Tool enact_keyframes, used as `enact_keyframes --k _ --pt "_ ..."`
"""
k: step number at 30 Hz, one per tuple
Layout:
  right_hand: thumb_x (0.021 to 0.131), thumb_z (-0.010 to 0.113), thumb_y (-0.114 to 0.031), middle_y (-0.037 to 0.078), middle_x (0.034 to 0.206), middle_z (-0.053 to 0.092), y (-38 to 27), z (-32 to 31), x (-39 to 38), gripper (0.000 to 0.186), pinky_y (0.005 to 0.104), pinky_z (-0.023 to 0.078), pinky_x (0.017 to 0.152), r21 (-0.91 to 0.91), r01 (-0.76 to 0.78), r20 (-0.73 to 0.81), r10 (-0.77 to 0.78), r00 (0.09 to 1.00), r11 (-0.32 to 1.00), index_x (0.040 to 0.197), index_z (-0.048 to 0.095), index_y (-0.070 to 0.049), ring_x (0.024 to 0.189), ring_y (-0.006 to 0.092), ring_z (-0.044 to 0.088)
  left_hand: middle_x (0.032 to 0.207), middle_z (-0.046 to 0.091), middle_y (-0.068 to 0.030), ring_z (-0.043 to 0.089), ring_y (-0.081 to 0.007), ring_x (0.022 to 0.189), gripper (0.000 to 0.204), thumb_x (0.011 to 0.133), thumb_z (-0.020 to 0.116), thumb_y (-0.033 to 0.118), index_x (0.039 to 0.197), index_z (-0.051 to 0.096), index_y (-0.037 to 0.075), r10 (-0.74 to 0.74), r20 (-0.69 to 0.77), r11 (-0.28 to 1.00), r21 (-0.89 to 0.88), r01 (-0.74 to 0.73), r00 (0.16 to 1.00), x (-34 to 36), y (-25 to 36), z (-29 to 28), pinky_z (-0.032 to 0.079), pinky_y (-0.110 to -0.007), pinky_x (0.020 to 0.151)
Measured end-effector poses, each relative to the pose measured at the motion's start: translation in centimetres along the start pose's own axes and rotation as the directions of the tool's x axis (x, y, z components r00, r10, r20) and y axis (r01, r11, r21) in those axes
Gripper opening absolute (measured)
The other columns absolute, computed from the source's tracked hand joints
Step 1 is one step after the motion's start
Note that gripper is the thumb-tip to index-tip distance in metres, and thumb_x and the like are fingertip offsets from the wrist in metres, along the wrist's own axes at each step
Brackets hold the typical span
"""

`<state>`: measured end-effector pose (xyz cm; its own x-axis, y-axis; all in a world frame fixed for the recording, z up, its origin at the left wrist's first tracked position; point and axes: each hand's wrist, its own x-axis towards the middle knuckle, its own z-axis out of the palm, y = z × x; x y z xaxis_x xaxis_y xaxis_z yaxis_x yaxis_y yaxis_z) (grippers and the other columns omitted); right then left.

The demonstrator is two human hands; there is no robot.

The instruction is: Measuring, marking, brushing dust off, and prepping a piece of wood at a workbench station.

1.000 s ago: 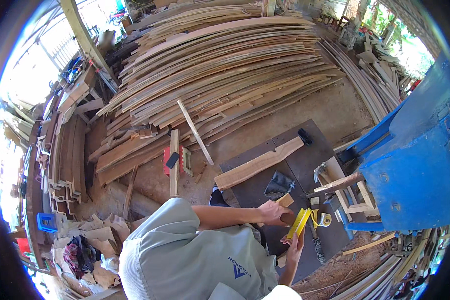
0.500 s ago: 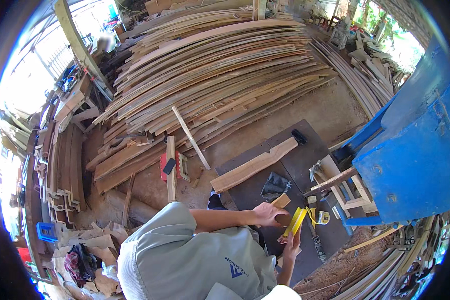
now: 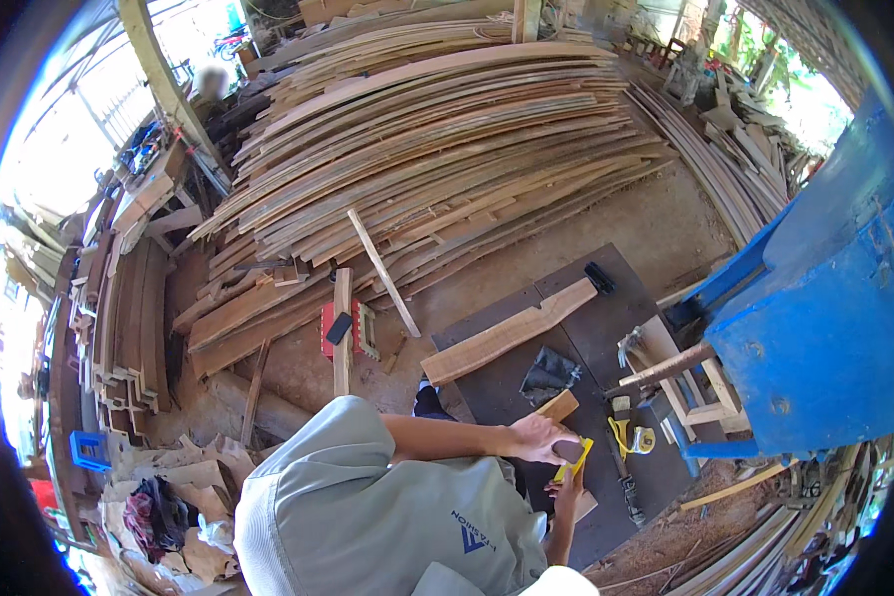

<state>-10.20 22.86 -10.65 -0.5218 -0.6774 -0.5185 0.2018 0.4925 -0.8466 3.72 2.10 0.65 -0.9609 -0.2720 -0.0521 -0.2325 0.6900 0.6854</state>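
Observation:
My left hand [image 3: 538, 437] is closed on a small dark brown block [image 3: 568, 450], pressed against a yellow ridged tool [image 3: 582, 464] held in my right hand [image 3: 566, 492]. A light wood piece [image 3: 556, 405] lies just beyond my left hand on the dark board surface [image 3: 646, 298]. A long shaped plank [image 3: 507, 336] lies farther up, near a black rumpled item [image 3: 548, 375]. To the right of my hands are a yellow tape measure [image 3: 641, 439] and a long metal tool [image 3: 629, 497], partly hard to make out.
A blue metal machine [image 3: 805, 338] fills the right, beside a wooden frame [image 3: 705, 397]. Long stacked boards [image 3: 427, 129] span the back. A red crate [image 3: 330, 328] carries a plank. Stacked timber [image 3: 129, 338], scraps and a blue crate [image 3: 89, 447] line the left.
My two hands have come together: the yellow tool moved left and is now mostly covered by the brown block and my left hand. The view shifted slightly.

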Motion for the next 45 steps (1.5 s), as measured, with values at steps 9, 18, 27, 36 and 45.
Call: enact_keyframes --k 9,18,27,36,45 --pt "0.110 0.050 -0.034 0.009 0.082 0.067 -2.5 0.1 -1.7 0.065 0.0245 0.051 0.053 0.125 0.190 -0.013 -0.190 0.982 0.974 0.165 0.026 -0.010 0.059 0.0143 0.066 0.118 0.075 -0.0131 0.074 -0.0344 0.099 0.066 0.085 0.077 0.055 0.140 0.061 0.021 -0.135 0.083 0.991 0.027 0.133 0.987 0.4 -0.1 -1.3 0.060 -0.047 0.083" --pt "0.109 0.051 -0.034 0.011 0.096 0.068 -6.3 0.7 -3.2 0.067 0.0249 0.054 0.058 0.067 0.376 0.054 -0.379 0.924 0.924 0.165 0.025 -0.006 0.065 0.0151 0.068 0.112 0.076 -0.0149 0.074 -0.0365 0.098 0.064 0.086 0.076 0.055 0.140 0.061 0.026 -0.154 0.029 0.969 -0.189 0.157 0.988 -0.8 -1.7 -1.8 0.059 -0.047 0.085" --pt "0.110 0.051 -0.035 0.009 0.074 0.068 -4.9 1.7 -1.5 0.063 0.0228 0.049 0.048 0.068 0.226 0.034 -0.229 0.973 0.972 0.164 0.028 -0.012 0.056 0.0142 0.067 0.100 0.075 -0.0176 0.073 -0.0392 0.091 0.064 0.085 0.075 0.060 0.138 0.062 0.027 -0.036 -0.053 0.983 -0.181 0.026 0.998 -1.4 -4.5 -1.0 0.058 -0.049 0.082" --pt "0.109 0.053 -0.033 0.007 0.077 0.066 -4.3 1.4 -2.1 0.070 0.0230 0.048 0.051 0.053 0.080 0.051 -0.082 0.995 0.995 0.168 0.019 -0.016 0.057 0.0116 0.064 0.092 0.076 -0.0153 0.074 -0.0365 0.085 0.069 0.084 0.075 0.064 0.140 0.061 0.027 -0.123 0.025 0.985 -0.119 0.125 0.992 -1.7 -3.9 -1.5 0.060 -0.047 0.078" --pt "0.109 0.051 -0.029 0.008 0.078 0.066 -2.5 1.9 -1.0 0.068 0.0261 0.050 0.049 0.019 -0.085 -0.045 0.086 0.995 0.996 0.167 0.018 -0.013 0.053 0.0143 0.064 0.092 0.073 -0.0215 0.073 -0.0393 0.085 0.073 0.085 0.068 0.074 0.139 0.062 0.025 -0.127 -0.009 0.990 -0.070 0.126 0.992 0.1 -4.0 -1.6 0.059 -0.049 0.074"
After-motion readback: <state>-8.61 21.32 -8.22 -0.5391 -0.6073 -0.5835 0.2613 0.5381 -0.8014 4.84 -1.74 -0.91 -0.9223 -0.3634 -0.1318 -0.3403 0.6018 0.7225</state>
